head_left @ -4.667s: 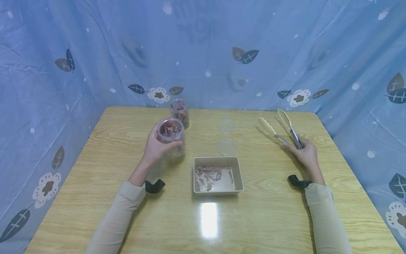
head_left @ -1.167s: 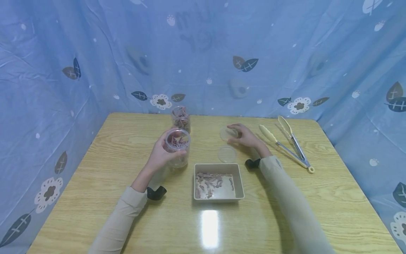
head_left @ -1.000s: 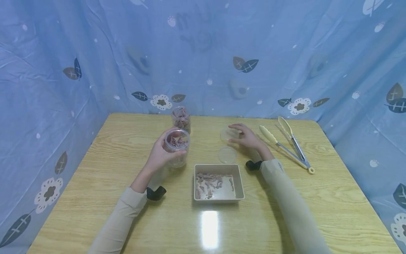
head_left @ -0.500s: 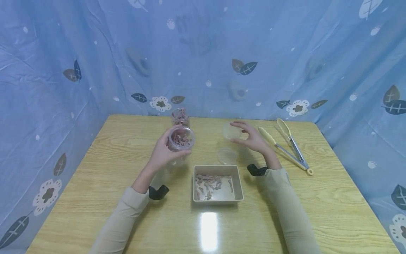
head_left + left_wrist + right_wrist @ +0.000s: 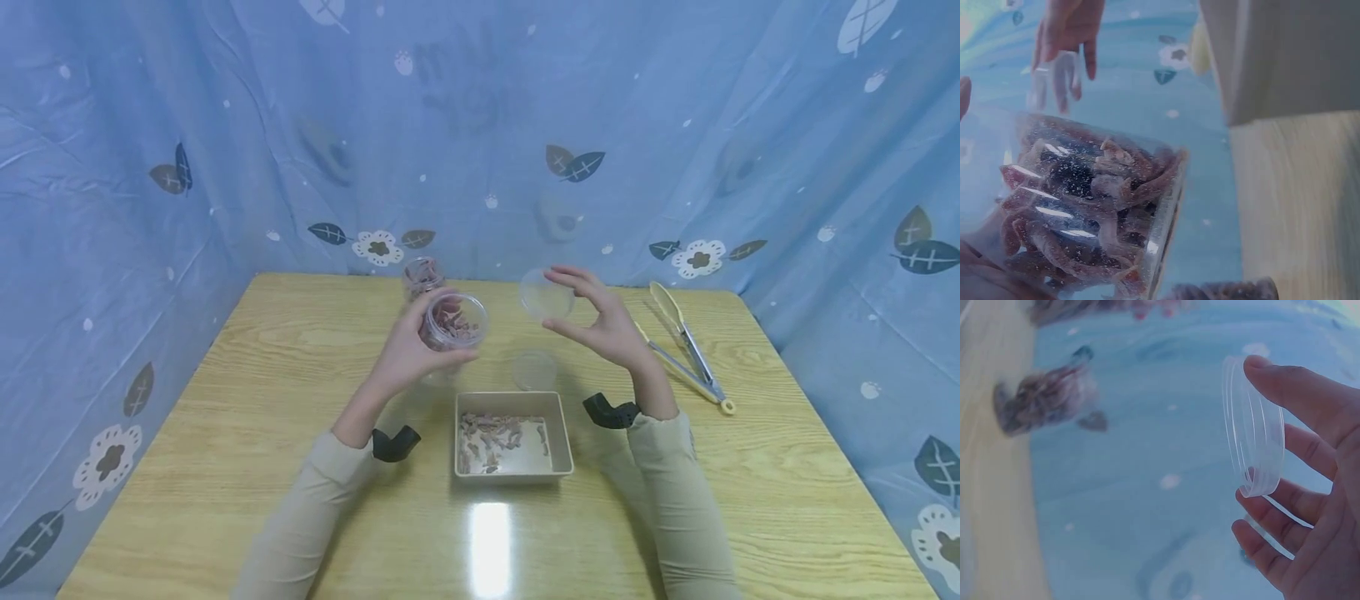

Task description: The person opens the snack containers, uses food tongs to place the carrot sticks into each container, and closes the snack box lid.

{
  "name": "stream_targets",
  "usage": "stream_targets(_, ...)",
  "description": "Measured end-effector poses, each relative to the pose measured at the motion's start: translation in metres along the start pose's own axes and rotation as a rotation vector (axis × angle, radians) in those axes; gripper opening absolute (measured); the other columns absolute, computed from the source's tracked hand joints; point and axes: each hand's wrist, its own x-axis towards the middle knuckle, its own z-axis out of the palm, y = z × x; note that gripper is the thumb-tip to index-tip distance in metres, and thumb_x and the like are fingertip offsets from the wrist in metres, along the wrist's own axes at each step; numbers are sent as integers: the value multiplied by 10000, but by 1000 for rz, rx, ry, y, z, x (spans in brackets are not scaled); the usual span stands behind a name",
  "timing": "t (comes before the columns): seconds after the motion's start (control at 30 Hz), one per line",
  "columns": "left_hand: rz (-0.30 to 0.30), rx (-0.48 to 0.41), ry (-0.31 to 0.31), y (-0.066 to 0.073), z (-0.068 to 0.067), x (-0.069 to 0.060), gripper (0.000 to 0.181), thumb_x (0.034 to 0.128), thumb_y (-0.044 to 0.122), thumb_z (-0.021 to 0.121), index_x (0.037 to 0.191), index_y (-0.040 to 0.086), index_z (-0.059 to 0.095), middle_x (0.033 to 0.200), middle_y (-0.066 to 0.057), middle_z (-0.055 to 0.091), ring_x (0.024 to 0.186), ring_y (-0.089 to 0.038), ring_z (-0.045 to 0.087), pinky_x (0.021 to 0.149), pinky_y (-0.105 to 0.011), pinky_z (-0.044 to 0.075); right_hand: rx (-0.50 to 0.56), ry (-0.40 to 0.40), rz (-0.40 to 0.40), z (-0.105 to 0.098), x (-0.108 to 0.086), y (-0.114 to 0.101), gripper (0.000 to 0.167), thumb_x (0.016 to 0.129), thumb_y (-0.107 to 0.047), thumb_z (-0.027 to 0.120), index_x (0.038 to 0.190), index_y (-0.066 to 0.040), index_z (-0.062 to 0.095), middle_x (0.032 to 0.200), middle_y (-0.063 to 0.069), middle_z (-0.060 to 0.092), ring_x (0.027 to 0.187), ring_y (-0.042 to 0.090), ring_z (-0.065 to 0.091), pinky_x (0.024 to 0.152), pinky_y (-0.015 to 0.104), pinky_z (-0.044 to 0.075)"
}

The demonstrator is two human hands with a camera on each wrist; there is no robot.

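In the head view my left hand (image 5: 412,350) grips a clear plastic jar (image 5: 455,323) round its side, raised off the table and tilted. Reddish-brown dried strips (image 5: 1085,212) fill the jar in the left wrist view, pressed against its wall. To the right, my right hand (image 5: 607,325) pinches a clear round lid (image 5: 546,296) by its edge between thumb and fingers. The lid (image 5: 1254,431) stands nearly on edge in the right wrist view, with its threaded rim showing. Jar and lid are apart, with a gap between them.
A second jar of strips (image 5: 422,273) stands behind my left hand, partly hidden. Another clear lid (image 5: 535,369) lies on the table behind a beige tray (image 5: 515,477) with some strips in it. Tongs (image 5: 701,354) lie at the right, partly hidden by my right hand.
My right hand has let go of the tongs, taken the far lid and lifted it from the table. My left hand has moved right and up with the jar, tilting it.
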Motion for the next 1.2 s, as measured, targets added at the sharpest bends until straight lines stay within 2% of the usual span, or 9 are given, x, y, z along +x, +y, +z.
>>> stream_targets(0.17,15,-15,-36,3,6,6,838,625,211,864,1345,191,435,1274,-63,513,1132,-210,521,944,-354,478,15,38,-57,0,4,-17,595,728,64,729,1278,47,502,1344,232,443,1257,343,395,932,533,387)
stream_targets(0.27,27,-10,-49,7,11,9,840,638,233,857,1357,171,427,1273,-31,519,1127,-194,527,898,-336,504,28,29,-83,4,6,-26,603,718,65,734,1274,49,504,1342,223,452,1258,326,398,941,501,393)
stream_targets(0.37,32,-12,-51,12,16,11,867,645,238,854,1382,165,403,1279,-7,520,1139,-180,522,919,-330,490,39,21,-106,8,7,-35,606,717,57,736,1276,45,504,1345,211,457,1268,304,396,977,461,388)
stream_targets(0.5,-13,6,-33,17,23,10,929,629,285,861,1412,246,362,1314,5,498,1165,-181,502,980,-361,446,38,25,-154,13,5,-44,630,699,47,746,1277,56,496,1340,207,471,1271,284,411,1050,439,354)
stream_targets(0.6,-68,34,-29,18,27,7,974,604,351,866,1421,305,336,1360,10,457,1178,-186,485,977,-392,438,38,9,-201,16,4,-49,645,687,44,754,1273,75,488,1330,219,481,1267,286,423,1074,439,337)
stream_targets(0.73,-96,41,-35,20,30,3,989,588,375,869,1421,295,342,1359,10,460,1171,-181,490,966,-395,439,68,-35,-210,20,3,-53,648,695,59,750,1280,83,472,1338,236,463,1284,285,406,1079,441,332)
stream_targets(0.93,-89,36,-29,22,30,0,958,603,358,865,1415,266,365,1306,9,512,1146,-164,511,949,-384,454,96,-46,-191,24,2,-57,648,696,65,749,1280,85,470,1343,236,455,1284,285,403,1082,454,324)
stream_targets(1.2,-10,8,-33,23,31,0,866,611,263,872,1362,212,445,1223,-17,571,1082,-177,559,919,-344,488,86,-40,-202,27,2,-58,657,679,58,762,1270,90,477,1334,235,465,1273,283,417,1067,443,348)
